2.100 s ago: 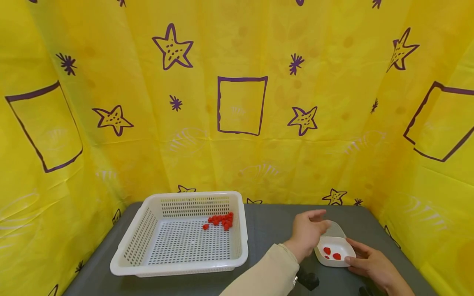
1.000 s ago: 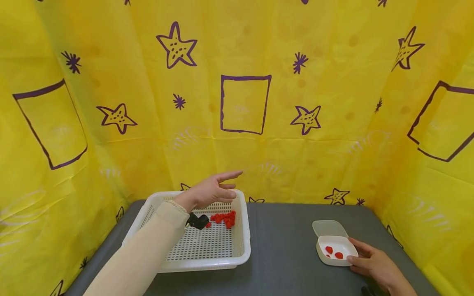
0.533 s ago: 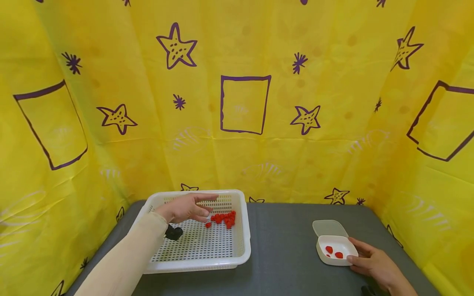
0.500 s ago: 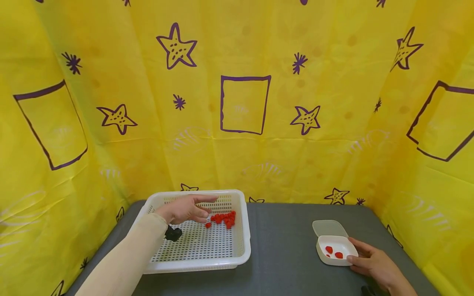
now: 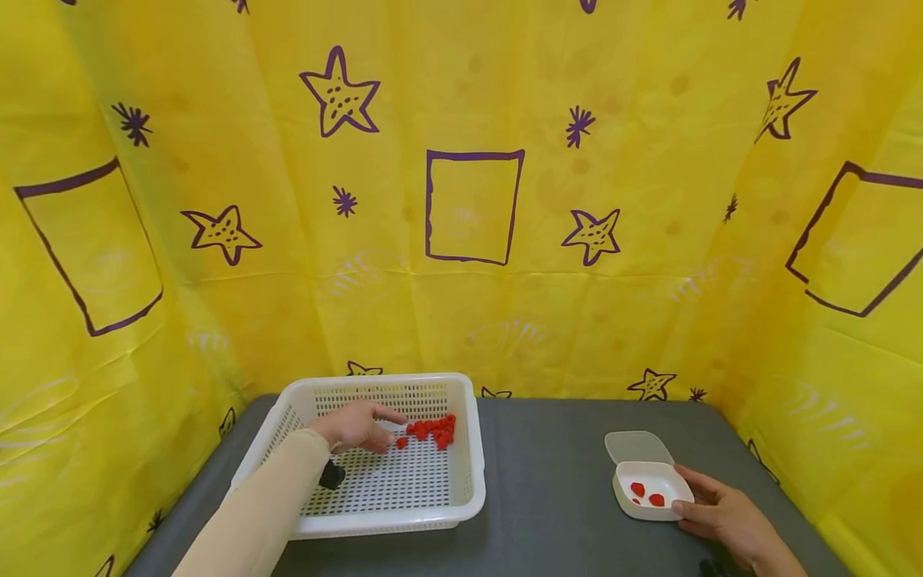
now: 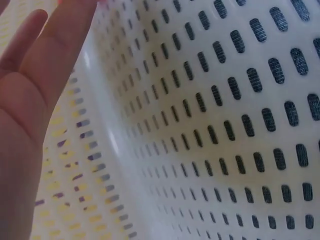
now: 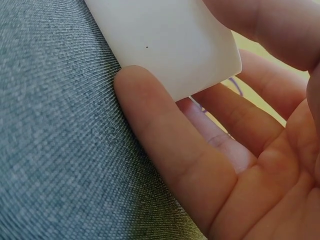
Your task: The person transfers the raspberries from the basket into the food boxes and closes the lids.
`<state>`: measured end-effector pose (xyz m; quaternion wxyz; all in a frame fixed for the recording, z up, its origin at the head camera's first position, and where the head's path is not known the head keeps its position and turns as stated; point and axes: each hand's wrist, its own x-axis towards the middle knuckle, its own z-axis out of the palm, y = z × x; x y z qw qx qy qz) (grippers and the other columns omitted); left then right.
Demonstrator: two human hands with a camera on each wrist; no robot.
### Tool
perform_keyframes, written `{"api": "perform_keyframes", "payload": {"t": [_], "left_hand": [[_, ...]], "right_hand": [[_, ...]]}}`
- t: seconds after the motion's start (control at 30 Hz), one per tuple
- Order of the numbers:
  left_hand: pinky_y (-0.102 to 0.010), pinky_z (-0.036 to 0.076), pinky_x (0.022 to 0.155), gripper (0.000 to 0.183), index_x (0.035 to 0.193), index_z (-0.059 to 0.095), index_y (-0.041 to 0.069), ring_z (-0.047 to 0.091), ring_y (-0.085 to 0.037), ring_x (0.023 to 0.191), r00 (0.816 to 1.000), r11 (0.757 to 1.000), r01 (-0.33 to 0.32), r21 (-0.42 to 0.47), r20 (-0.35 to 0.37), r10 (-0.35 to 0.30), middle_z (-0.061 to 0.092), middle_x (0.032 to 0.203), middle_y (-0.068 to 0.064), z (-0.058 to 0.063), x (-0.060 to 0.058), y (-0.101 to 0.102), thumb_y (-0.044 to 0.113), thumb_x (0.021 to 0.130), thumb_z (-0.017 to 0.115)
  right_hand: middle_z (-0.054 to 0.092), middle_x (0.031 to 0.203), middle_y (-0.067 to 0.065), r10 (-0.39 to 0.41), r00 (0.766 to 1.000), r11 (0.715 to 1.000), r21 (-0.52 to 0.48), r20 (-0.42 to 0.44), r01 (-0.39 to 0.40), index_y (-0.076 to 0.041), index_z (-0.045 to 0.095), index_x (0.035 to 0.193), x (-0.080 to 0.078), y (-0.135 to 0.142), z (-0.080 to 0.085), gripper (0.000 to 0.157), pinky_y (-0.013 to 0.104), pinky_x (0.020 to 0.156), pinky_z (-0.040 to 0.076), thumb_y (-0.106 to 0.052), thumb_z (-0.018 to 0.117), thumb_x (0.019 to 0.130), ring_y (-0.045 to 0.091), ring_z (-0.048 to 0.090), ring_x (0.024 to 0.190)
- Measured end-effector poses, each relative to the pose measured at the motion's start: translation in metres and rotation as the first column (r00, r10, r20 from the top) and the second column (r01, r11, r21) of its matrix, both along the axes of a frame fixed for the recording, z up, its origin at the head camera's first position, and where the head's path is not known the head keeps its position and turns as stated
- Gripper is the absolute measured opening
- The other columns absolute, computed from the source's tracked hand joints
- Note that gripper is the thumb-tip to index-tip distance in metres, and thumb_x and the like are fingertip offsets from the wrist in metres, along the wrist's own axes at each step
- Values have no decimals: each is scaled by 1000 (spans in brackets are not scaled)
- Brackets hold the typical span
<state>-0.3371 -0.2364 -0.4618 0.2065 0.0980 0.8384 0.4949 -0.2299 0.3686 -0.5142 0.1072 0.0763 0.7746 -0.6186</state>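
My left hand (image 5: 353, 426) reaches down into the white slotted plastic basket (image 5: 404, 519). Its fingers stretch towards a lone red raspberry (image 5: 401, 442), with the tips close beside it; whether they touch is hard to tell. A cluster of raspberries (image 5: 440, 433) lies farther right in the basket. In the left wrist view only a sliver of red shows past the fingertips (image 6: 75, 15). On the right, my right hand (image 5: 728, 517) grips the side of a small white box (image 5: 627, 501), thumb at its rim. Several red pieces (image 5: 638, 489) lie inside it.
The box's translucent lid (image 5: 638, 447) is folded back behind it. Dark grey cloth (image 5: 541, 481) covers the table between basket and box. A yellow patterned curtain (image 5: 469, 320) encloses the back and sides.
My left hand has moved from beside the box leftwards over to the basket, then lowered into it near the lone raspberry. My right hand keeps holding the box in place.
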Motion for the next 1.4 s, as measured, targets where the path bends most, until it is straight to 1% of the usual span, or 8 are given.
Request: {"api": "perform_keyframes", "payload": {"t": [0.2, 0.4, 0.63, 0.77, 0.93, 1.1, 1.23, 1.4], "left_hand": [[-42, 58, 77, 37, 123, 70, 3, 70, -30, 86, 1000, 1000, 11, -13, 0, -11, 66, 120, -16, -1, 0, 8, 5, 87, 75], [-40, 59, 74, 31, 115, 74, 4, 70, -28, 81, 1000, 998, 1, -60, -13, -2, 68, 112, -12, -5, -5, 11, 5, 84, 78], [-38, 59, 72, 26, 107, 77, 5, 68, -24, 77, 997, 991, 2, -132, -71, -11, 69, 106, -10, -10, -7, 14, 2, 81, 79], [-36, 58, 70, 22, 103, 77, 3, 66, -23, 77, 995, 985, 1, -173, -96, -18, 69, 100, -9, -13, -7, 17, 1, 81, 79], [-34, 57, 67, 15, 96, 79, 6, 64, -21, 74, 991, 972, -9, -234, -129, -22, 69, 92, -5, -15, -9, 20, 2, 82, 79], [-32, 56, 63, 9, 89, 79, 7, 62, -19, 69, 981, 958, 1, -288, -185, -57, 69, 83, -3, -16, -10, 21, 0, 84, 76], [-32, 56, 61, 10, 85, 78, 7, 62, -18, 66, 975, 956, 15, -293, -209, -79, 68, 78, -2, -17, -10, 21, -3, 84, 75], [-34, 56, 59, 10, 84, 76, 6, 63, -20, 65, 976, 966, 27, -256, -204, -81, 68, 77, -4, -17, -10, 18, -4, 85, 73]], "right_hand": [[22, 151, 39, -3, 1000, 1000, 2, 9, 3, 6, 28, 152, 0, 1, -2, 82, 46, 86, 55, -12, 77, 89, 28, 58, 108], [20, 152, 40, 11, 1000, 1000, -7, -2, -11, 7, 26, 153, 1, 2, -2, 82, 46, 86, 54, -11, 76, 90, 27, 58, 107], [16, 152, 40, 25, 1000, 999, -26, -7, -25, 8, 21, 153, 1, 1, -1, 84, 47, 87, 54, -11, 74, 91, 27, 59, 108], [17, 152, 40, 12, 1000, 1000, -22, -4, -12, 8, 22, 153, 1, 0, 0, 84, 48, 87, 54, -10, 75, 90, 28, 59, 108], [17, 152, 40, 13, 1000, 1000, -12, 0, -13, 7, 23, 153, -1, 1, -1, 85, 48, 87, 54, -11, 76, 90, 29, 59, 108], [16, 152, 41, 30, 1000, 999, -19, -2, -30, 8, 21, 153, -2, 3, -2, 84, 48, 87, 54, -10, 75, 91, 27, 60, 107], [16, 151, 42, 55, 998, 998, -24, -11, -56, 8, 19, 153, -1, 4, -1, 83, 48, 87, 53, -10, 72, 93, 27, 60, 106], [15, 152, 41, 60, 998, 998, -27, -13, -60, 8, 19, 153, 0, 3, -1, 82, 47, 88, 53, -10, 72, 93, 26, 59, 107]]}}
